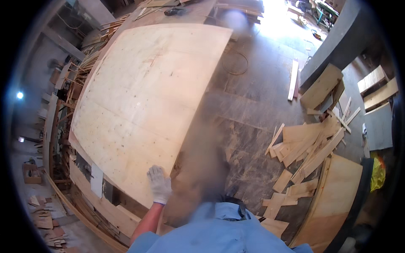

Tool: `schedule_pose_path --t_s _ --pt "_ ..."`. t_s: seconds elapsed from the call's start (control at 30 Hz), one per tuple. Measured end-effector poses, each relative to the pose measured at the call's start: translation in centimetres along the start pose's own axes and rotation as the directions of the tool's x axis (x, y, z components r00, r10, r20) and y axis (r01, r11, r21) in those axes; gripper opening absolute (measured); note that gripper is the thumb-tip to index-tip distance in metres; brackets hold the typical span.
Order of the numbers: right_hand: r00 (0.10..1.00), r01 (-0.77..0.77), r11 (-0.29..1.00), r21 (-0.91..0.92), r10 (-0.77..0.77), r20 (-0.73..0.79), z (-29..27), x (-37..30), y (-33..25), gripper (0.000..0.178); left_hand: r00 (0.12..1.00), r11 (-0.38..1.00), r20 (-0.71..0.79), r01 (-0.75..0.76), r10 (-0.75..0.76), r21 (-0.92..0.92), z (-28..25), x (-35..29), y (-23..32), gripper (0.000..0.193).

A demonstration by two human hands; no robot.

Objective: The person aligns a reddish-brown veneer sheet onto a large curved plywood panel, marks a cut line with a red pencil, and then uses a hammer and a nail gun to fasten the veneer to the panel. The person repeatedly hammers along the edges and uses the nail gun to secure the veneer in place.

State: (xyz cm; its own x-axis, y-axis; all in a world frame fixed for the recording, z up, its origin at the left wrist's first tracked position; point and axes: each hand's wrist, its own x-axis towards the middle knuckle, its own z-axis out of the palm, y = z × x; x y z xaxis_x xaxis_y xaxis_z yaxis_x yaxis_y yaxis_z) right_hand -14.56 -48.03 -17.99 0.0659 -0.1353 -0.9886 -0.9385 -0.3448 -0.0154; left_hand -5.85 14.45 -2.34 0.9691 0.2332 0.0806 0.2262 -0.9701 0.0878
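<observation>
My left hand (159, 183), in a pale work glove, lies at the near right corner of a large light plywood sheet (147, 92). Its fingers are stretched out flat on the wood, and it grips nothing that I can see. The sheet lies flat on a stack or bench, with small dark marks scattered over its surface. Below its near edge, wooden boards (107, 208) and a white strip (96, 180) show. My right hand is out of sight; a smeared patch blurs the area right of the sheet.
Wood offcuts (303, 147) lie heaped on the dusty floor at right, beside a leaning plywood panel (337, 189). A grey pillar (337, 42) rises at the far right. Thin wood strips (84, 63) are piled along the left. A wire hoop (235, 63) lies beyond the sheet's right edge.
</observation>
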Motion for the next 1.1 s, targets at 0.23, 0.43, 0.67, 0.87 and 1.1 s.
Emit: schedule_pose_path --t_s 0.23,0.43,0.67,0.87,1.1 --pt "0.990 0.137 0.986 -0.093 -0.138 -0.006 -3.5 -1.7 -15.4 0.028 0.988 0.999 -0.149 0.028 -0.030 -0.020 3.4 23.0 3.6 0.071" --pt "0.970 0.224 0.932 -0.285 -0.240 -0.022 -9.4 -4.2 -26.4 0.029 0.982 0.997 -0.187 -0.030 0.016 -0.075 6.5 44.2 11.3 0.070" --pt "0.989 0.115 0.990 0.083 -0.107 -0.098 -16.6 -2.9 -39.9 0.023 0.991 0.997 -0.113 0.071 -0.075 -0.036 10.2 59.3 16.6 0.071" --pt "0.994 -0.030 0.982 -0.188 0.049 0.101 -26.1 4.2 -55.3 0.027 0.976 0.978 -0.078 0.204 -0.201 0.031 9.4 67.1 21.8 0.070" --pt "0.895 0.431 0.815 -0.388 -0.442 0.065 -28.8 1.6 -84.5 0.036 0.937 0.958 -0.204 0.281 -0.285 -0.047 9.9 67.9 21.3 0.066"
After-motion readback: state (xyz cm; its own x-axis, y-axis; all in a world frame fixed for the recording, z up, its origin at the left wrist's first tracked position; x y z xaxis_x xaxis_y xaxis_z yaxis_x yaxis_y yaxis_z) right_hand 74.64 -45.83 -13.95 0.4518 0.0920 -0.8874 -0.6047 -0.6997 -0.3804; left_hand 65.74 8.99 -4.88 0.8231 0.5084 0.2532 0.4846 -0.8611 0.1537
